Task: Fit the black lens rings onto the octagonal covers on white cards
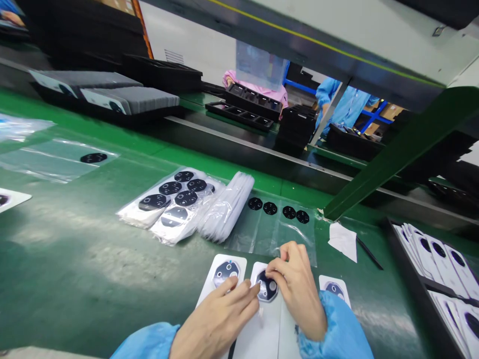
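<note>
Two white phone back covers lie side by side in front of me, the left cover (205,288) and the middle cover (258,326). Each bears a dark octagonal camera lens plate; the middle lens plate (267,290) is between my hands. My left hand (220,316) rests across both covers, fingers stretched out, tips at that plate's left edge. My right hand (297,286) has thumb and forefinger pinched at its upper right edge; the fingers partly hide the contact. Right of my sleeve lies another white cover (336,289), partly hidden by it.
Bagged lens plates (170,199) and a bundle of clear bags (228,207) lie ahead. A clear sheet (258,234) carries several black plates. At right are a paper scrap (343,242), a black stick (369,253) and a black tray (411,289) of covers. A green post (392,159) rises behind.
</note>
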The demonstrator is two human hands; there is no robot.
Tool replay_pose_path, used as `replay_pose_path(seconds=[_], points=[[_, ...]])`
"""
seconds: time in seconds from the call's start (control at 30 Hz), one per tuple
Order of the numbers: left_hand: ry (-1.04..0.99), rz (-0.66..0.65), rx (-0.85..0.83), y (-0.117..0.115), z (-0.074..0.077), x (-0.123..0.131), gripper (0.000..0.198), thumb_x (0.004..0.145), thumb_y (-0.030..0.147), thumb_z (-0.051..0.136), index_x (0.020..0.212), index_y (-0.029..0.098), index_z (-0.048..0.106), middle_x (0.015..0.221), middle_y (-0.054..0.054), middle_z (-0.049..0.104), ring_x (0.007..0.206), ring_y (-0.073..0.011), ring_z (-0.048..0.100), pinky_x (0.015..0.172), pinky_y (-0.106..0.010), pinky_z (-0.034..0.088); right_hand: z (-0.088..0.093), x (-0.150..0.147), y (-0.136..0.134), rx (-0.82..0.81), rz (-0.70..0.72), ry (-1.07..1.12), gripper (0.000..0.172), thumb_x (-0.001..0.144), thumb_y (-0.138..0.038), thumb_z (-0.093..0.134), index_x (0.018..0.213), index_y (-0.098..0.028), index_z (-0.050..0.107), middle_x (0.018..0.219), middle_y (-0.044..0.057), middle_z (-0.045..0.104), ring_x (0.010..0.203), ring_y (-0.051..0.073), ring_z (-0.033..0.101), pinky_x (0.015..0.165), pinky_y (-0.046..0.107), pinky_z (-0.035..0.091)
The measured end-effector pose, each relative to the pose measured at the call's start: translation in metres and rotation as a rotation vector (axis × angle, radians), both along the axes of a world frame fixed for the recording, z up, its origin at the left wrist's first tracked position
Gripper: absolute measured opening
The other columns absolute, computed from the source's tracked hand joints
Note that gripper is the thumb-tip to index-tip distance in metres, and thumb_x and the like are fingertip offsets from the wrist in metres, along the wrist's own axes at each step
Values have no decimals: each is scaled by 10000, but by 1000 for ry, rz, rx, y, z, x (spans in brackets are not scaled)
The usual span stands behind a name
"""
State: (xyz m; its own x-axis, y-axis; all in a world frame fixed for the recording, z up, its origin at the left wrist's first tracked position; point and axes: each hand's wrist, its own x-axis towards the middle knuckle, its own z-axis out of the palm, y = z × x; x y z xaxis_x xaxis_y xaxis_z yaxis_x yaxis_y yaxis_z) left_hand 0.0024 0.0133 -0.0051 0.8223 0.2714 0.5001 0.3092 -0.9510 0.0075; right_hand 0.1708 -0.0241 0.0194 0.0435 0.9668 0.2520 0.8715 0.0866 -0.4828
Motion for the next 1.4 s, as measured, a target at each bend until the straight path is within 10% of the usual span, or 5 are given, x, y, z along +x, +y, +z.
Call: replay_pose_path(seconds=[1.2, 1.4], points=[[45, 20, 5, 0, -2, -1, 262, 879, 23, 363, 898, 169, 579, 1027, -25, 665, 877, -164, 531, 880, -334, 309, 0, -3, 3, -13, 55, -125, 265, 784, 29, 579, 625, -184, 579, 776, 3, 435, 769, 166, 393, 643, 307, 332], [16, 19, 11, 0, -2, -2, 312, 868, -11, 317, 870, 165, 574, 1037, -26, 667, 865, -170, 520, 874, -347, 298, 10, 20, 7, 17, 11, 238, 220, 798, -37, 595, 680, -213, 654, 790, 4, 505, 822, 171, 471, 742, 319, 396]])
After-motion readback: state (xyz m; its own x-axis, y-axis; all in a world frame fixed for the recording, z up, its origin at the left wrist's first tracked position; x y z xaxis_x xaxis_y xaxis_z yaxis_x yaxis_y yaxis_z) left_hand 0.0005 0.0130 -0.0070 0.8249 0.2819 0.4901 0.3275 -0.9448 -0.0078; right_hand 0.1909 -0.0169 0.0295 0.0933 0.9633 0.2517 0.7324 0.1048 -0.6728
